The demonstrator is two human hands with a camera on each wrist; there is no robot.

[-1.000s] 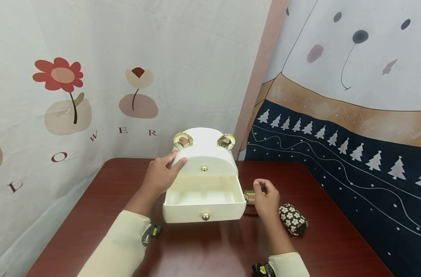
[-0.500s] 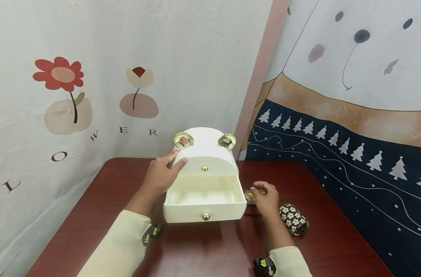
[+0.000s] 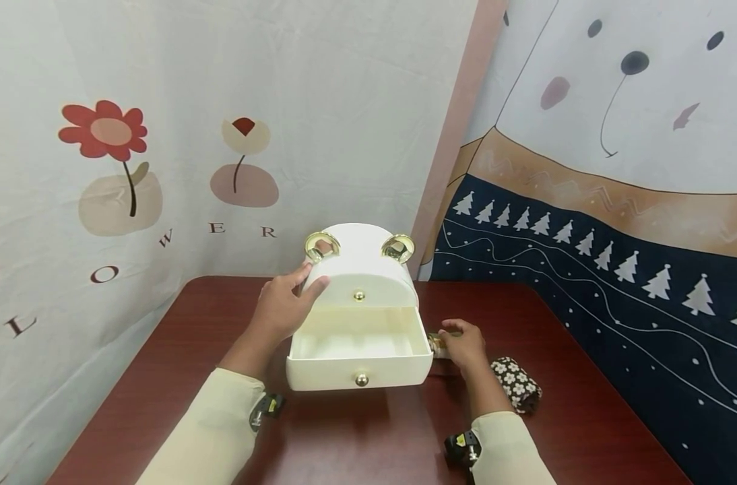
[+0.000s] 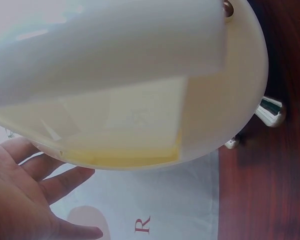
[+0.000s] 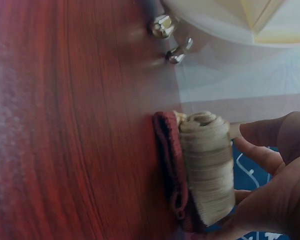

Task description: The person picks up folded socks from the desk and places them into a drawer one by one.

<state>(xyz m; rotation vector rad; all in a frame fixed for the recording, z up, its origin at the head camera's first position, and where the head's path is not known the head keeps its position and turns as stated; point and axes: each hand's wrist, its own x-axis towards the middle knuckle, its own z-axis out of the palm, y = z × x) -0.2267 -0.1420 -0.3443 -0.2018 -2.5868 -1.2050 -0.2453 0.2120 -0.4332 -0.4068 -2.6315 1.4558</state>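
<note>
A white box (image 3: 365, 263) with two gold ears stands at the table's far side, its lower drawer (image 3: 326, 372) pulled out and bare inside. My left hand (image 3: 277, 310) rests on the box's left side with fingers extended, as the left wrist view also shows. On the right, my right hand (image 3: 467, 345) holds a rolled beige fabric bundle (image 5: 207, 165) beside the drawer, thumb at one end and fingers along its far side. Folded dark red fabric (image 5: 167, 155) lies against the bundle's underside; whether the two are one piece I cannot tell.
A dark bundle with white flowers (image 3: 517, 384) lies to the right of my right forearm. The reddish-brown table (image 3: 338, 444) reaches back to a hanging flower-printed cloth (image 3: 344, 135). A patterned cloth (image 3: 587, 283) hangs along the right side.
My right hand has come down and slightly left onto the beige bundle, its fingers now over it. The left hand, box and drawer stay as they were.
</note>
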